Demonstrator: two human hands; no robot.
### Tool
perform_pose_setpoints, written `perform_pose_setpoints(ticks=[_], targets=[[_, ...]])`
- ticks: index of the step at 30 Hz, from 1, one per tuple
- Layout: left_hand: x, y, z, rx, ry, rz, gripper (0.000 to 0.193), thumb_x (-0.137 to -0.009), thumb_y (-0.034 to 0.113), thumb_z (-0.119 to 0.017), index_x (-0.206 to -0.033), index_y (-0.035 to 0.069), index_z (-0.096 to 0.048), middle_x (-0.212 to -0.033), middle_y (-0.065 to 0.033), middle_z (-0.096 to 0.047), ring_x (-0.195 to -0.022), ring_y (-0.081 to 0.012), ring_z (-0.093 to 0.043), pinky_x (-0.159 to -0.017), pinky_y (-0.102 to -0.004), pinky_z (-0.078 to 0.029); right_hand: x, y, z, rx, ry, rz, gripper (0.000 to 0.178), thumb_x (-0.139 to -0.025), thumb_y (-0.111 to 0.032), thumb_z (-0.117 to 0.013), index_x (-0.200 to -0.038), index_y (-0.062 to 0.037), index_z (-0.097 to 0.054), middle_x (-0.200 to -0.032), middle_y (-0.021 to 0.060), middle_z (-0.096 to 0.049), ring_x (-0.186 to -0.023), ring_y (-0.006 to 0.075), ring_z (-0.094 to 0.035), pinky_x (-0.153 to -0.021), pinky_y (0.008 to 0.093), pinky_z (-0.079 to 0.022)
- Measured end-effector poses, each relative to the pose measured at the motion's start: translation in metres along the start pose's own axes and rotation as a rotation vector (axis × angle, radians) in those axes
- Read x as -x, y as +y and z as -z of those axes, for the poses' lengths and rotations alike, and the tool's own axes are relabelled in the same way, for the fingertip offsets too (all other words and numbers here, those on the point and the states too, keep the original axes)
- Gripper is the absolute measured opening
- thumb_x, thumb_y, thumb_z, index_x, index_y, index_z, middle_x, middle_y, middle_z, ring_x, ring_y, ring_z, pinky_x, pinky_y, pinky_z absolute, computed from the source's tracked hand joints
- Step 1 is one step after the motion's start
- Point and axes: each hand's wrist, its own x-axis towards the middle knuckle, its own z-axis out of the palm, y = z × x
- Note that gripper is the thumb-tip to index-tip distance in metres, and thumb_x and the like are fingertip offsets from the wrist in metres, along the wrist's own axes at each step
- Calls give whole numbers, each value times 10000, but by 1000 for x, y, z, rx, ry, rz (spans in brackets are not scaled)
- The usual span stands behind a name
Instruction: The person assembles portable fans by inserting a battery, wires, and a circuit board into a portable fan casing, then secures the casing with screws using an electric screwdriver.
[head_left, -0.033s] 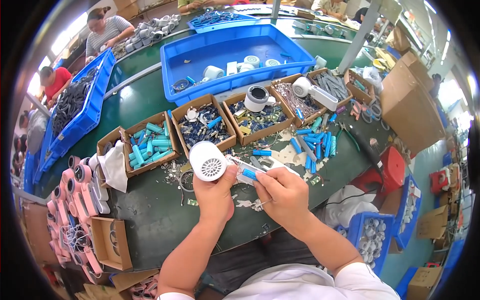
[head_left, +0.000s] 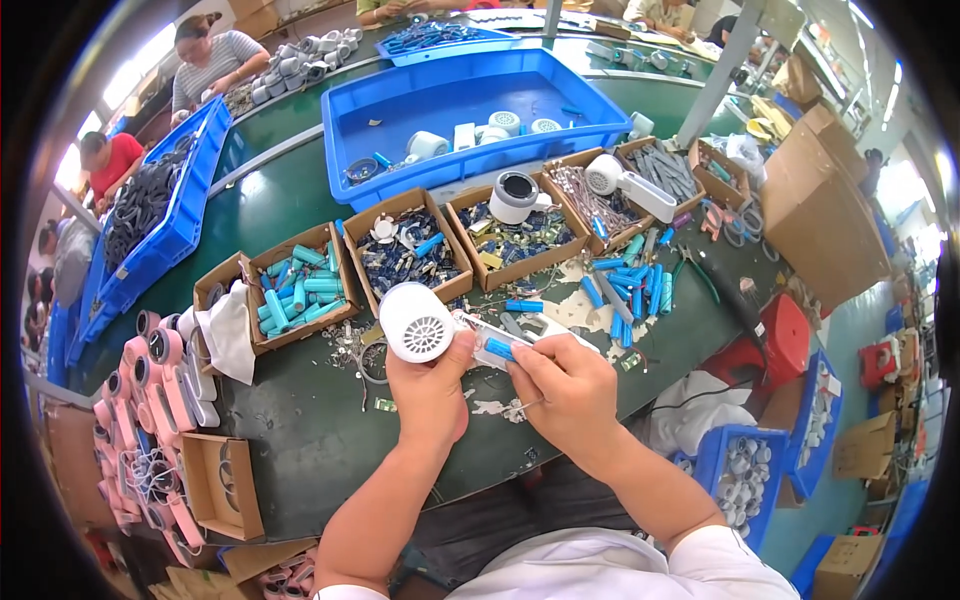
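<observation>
A white handheld fan (head_left: 416,322), its round head showing a slotted grille, is gripped in my left hand (head_left: 430,385) just below the head. Its handle lies opened to the right, with a blue battery cell (head_left: 497,348) and thin wires exposed inside. My right hand (head_left: 565,385) is closed around the handle's far part, thumb and fingertips at the cell's end. From under those fingers pokes a thin metal rod (head_left: 524,405); what it belongs to is hidden. Beyond the hands stand cardboard boxes of circuit boards (head_left: 408,262) and of teal battery cells (head_left: 302,290).
Loose blue cells (head_left: 635,290) and green-handled pliers (head_left: 695,272) lie to the right. A large blue tray (head_left: 470,100) with white fan parts stands behind the boxes. Pink fans (head_left: 150,400) pile up at left beside a cardboard tray (head_left: 222,487). Co-workers sit farther back.
</observation>
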Motion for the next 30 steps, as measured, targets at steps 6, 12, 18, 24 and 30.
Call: perform_pose_setpoints(ticks=[6,12,18,24,30], targets=[[3,5,-2,-4,2,38,396,-833,-68,-746,-1164,10,-544,-1019,-61,-655,-898,-145,-658,-749,-276,-554,1,3,-2,35,-23,-24,189,-766,-108,-781,-947,-85,-731,-814,35,-612,-600,211,-607,-550,341,-483],[4,7,-4,24,0,8,433,-828,-85,-740,-1196,-2,-528,-1039,-79,-657,-918,-160,-663,-779,-293,-558,-13,4,6,-252,-53,-261,243,-784,-133,-783,-1004,-52,-722,-887,87,-658,-625,221,-631,-579,337,-514],[7,7,-3,12,-29,25,443,-822,-106,-728,-1210,-21,-533,-1065,-104,-662,-958,-183,-670,-818,-305,-557,-15,20,17,-490,-371,-424,310,-814,-147,-770,-1092,-18,-721,-826,144,-693,-589,199,-638,-566,310,-506],[10,7,-4,-10,-36,35,442,-824,-105,-724,-1218,-30,-537,-1083,-114,-666,-968,-190,-672,-837,-309,-556,-23,16,26,-488,-447,-492,271,-805,-152,-774,-1034,-13,-732,-800,125,-701,-592,199,-645,-583,320,-510],[8,7,-8,-15,-29,25,432,-828,-92,-730,-1211,-30,-540,-1074,-109,-668,-958,-179,-671,-838,-314,-556,-22,14,24,-452,-429,-404,519,-779,-219,-832,-1214,-19,-631,-959,98,-675,-795,181,-643,-704,318,-516]])
